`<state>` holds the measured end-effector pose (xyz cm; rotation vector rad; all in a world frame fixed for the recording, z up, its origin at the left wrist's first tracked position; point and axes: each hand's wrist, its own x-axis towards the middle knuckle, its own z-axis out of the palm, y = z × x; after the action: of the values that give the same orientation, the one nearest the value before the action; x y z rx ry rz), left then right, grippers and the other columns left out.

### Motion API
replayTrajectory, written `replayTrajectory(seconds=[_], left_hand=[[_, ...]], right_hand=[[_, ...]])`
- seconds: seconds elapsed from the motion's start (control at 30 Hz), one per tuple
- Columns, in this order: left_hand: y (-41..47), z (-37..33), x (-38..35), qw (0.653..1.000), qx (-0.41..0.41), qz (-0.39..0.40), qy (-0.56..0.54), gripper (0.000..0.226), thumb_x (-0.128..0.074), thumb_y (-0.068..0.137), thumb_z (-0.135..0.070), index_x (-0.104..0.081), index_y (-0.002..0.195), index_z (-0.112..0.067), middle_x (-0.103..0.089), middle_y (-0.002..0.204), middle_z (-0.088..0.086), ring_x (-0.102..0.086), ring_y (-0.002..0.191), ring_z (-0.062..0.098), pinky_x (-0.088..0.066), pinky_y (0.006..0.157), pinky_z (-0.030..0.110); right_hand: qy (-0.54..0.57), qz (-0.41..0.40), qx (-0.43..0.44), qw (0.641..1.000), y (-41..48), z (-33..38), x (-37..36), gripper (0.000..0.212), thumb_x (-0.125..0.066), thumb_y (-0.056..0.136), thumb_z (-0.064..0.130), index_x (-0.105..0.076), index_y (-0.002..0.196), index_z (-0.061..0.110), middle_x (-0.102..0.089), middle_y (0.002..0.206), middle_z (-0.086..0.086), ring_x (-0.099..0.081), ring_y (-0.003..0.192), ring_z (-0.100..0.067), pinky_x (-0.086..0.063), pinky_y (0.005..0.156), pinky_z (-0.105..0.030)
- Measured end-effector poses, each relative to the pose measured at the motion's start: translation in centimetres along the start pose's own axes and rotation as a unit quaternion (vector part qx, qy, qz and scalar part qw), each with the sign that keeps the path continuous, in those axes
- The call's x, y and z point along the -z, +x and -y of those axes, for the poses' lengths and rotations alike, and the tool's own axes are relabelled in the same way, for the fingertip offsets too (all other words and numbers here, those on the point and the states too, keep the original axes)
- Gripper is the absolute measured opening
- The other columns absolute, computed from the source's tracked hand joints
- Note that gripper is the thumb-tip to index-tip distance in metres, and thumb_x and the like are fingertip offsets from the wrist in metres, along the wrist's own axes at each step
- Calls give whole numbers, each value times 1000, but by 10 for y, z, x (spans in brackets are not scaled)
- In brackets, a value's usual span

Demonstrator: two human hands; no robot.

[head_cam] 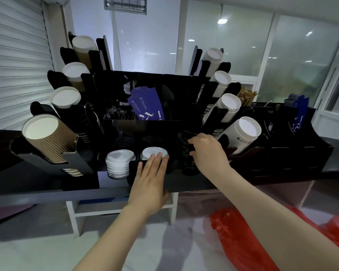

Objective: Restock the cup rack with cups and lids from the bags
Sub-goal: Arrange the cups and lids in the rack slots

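Two white lid stacks (119, 161), one black lid stack (186, 161) in right hand (207, 151)

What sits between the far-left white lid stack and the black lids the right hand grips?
A second white lid stack, touched by the straight fingers of the left hand, left of the black lids. Head view.

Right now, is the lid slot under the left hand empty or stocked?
Stocked: white lids show at its top, the left hand resting straight fingers on them. Depth hidden.
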<state>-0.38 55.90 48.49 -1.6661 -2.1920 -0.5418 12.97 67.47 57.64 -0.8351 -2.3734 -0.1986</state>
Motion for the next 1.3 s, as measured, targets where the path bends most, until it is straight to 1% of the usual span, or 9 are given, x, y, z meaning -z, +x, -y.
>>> replayTrajectory(seconds=[0.27, 0.37, 0.43, 0.5, 0.53, 0.67, 0.87, 1.13, 1.3], left_hand=[[8, -1, 14, 996, 27, 44, -76, 81, -49, 90, -14, 3, 151, -21, 6, 160, -2, 12, 145, 15, 10, 115, 38], [7, -6, 29, 971, 79, 6, -226, 65, -44, 92, -4, -20, 151, -18, -23, 156, 4, -18, 143, 13, -14, 116, 30], [-2, -14, 37, 942, 125, -62, -305, 54, -47, 95, -12, -34, 147, -22, -53, 129, -13, -45, 111, -13, -36, 90, 10], [-11, -27, 41, 914, 151, -106, -360, 47, -50, 95, -17, -44, 141, -24, -55, 99, -30, -48, 83, -23, -37, 73, 0], [-15, -34, 42, 904, 154, -122, -379, 46, -51, 94, -17, -47, 139, -25, -55, 100, -32, -48, 83, -24, -37, 73, -2], [-27, -64, 44, 901, 129, -168, -379, 50, -51, 93, -14, -43, 140, -29, -45, 130, -29, -34, 110, -30, -25, 85, -7], [-24, -131, 22, 923, 64, -183, -333, 46, -52, 89, 4, -57, 129, -19, -51, 131, -9, -43, 124, 0, -30, 99, 5], [19, -258, -27, 930, -7, -123, -345, 47, -45, 86, -15, -54, 131, -23, -48, 133, -16, -39, 129, 0, -30, 105, 12], [48, -310, -58, 939, -17, -130, -318, 44, -51, 90, -6, -53, 133, -18, -43, 134, -17, -35, 131, -3, -30, 110, 23]], right_hand=[[78, -114, 33, 990, -15, 0, 11, 38, -70, 83, 5, -64, 120, 5, -65, 110, -11, -58, 107, -29, -45, 91, -30], [174, -121, -6, 977, -25, 1, 18, 37, -72, 83, 11, -65, 119, 9, -65, 112, -4, -59, 107, -21, -41, 92, -23], [220, -110, -22, 969, -33, 1, 21, 38, -73, 82, 15, -66, 119, 14, -65, 113, 1, -59, 104, -15, -44, 92, -22], [257, -96, -36, 961, -43, 0, 25, 39, -75, 81, 17, -66, 119, 17, -65, 112, 5, -60, 99, -11, -47, 90, -20], [277, -85, -42, 956, -49, -1, 27, 39, -75, 80, 18, -67, 118, 19, -65, 111, 7, -60, 97, -8, -47, 88, -16], [335, -40, -54, 940, -81, -19, 32, 39, -77, 78, 19, -68, 115, 25, -64, 106, 16, -59, 95, 2, -44, 84, -5], [365, -14, -111, 924, -127, -100, 53, 39, -81, 73, 12, -71, 107, 27, -66, 95, 21, -65, 86, 6, -49, 82, -9], [313, -25, -167, 935, -166, -241, 97, 38, -82, 72, 14, -70, 102, 35, -65, 90, 24, -65, 82, 6, -49, 77, -7], [307, -51, -181, 933, -174, -319, 107, 38, -80, 72, 11, -69, 95, 40, -61, 81, 30, -59, 77, 19, -38, 67, 4]])
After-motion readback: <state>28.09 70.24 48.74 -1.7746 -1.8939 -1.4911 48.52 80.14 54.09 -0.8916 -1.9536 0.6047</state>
